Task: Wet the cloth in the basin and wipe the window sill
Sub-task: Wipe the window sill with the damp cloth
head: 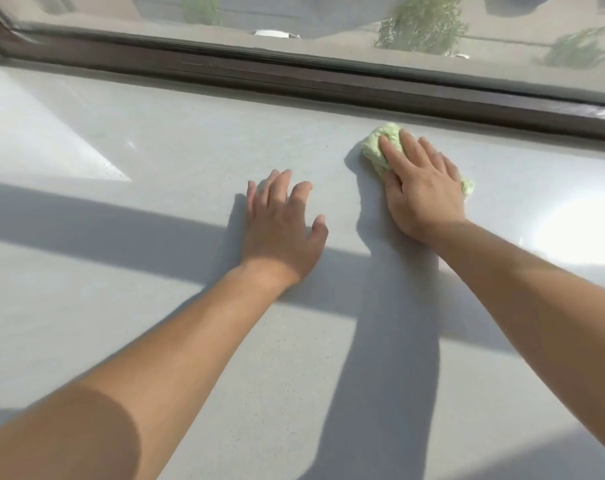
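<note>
I am pressing the cloth (375, 147) flat under my right grip (422, 192), fingers straight, close to the window frame (294, 76); my left grip (282, 230) is resting released on the window sill (148, 157), whose length is running leftward.

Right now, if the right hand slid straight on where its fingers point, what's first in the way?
Probably the window frame; only bare sill lies between it and the cloth under the right hand.
</note>
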`<state>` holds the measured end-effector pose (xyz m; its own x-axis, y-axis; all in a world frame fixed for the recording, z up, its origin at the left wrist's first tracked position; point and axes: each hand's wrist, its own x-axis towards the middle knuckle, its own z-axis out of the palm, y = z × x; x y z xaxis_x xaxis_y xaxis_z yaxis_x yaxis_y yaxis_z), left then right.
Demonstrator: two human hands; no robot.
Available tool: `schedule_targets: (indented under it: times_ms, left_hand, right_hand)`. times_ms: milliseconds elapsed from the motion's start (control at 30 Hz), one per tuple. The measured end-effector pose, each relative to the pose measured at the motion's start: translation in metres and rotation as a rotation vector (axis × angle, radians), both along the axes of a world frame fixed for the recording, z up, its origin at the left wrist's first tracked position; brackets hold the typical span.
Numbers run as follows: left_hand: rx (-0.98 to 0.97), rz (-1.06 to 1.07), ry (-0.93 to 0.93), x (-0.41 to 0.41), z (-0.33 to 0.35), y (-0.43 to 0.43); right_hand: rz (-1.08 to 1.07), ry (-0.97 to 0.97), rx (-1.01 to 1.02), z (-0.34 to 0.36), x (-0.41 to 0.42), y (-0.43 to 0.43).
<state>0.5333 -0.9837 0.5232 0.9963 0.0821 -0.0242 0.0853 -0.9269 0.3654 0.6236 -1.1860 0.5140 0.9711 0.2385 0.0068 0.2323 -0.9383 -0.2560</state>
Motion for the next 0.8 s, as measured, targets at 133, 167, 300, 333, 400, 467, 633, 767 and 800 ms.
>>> schedule_targets:
  times_ms: [133,167,300,333,400,467,633,767,800]
  left_hand:
    - [0.087,-0.024,0.055,0.014,-0.014,-0.011]
    - [0.111,-0.019,0.033,0.013,-0.016,-0.012]
    - [0.120,-0.017,0.021,0.013,-0.016,-0.013]
    - [0.118,-0.021,0.036,0.013,-0.016,-0.013]
    - [0.131,-0.031,0.054,0.012,-0.014,-0.012]
    - [0.148,-0.040,0.051,0.011,-0.015,-0.012]
    - [0.163,-0.064,0.096,0.009,-0.014,-0.012]
    - [0.164,-0.062,0.093,0.007,-0.012,-0.012]
    - [0.165,-0.064,0.095,0.007,-0.012,-0.011]
  right_hand:
    - [-0.082,-0.031,-0.007,-0.004,-0.002,0.032]
    - [0.040,-0.039,-0.017,-0.005,-0.008,0.038]
    - [0.200,-0.023,-0.011,-0.002,0.030,0.039]
    - [0.148,-0.030,-0.002,0.000,0.041,0.040]
    - [0.117,-0.035,-0.006,-0.002,0.043,0.039]
    - [0.174,-0.042,-0.027,-0.003,0.031,0.018]
    - [-0.166,0.013,0.007,0.003,0.033,-0.063]
    - [-0.129,-0.005,-0.030,-0.001,-0.012,-0.032]
    - [-0.031,0.002,-0.042,-0.001,-0.023,-0.034]
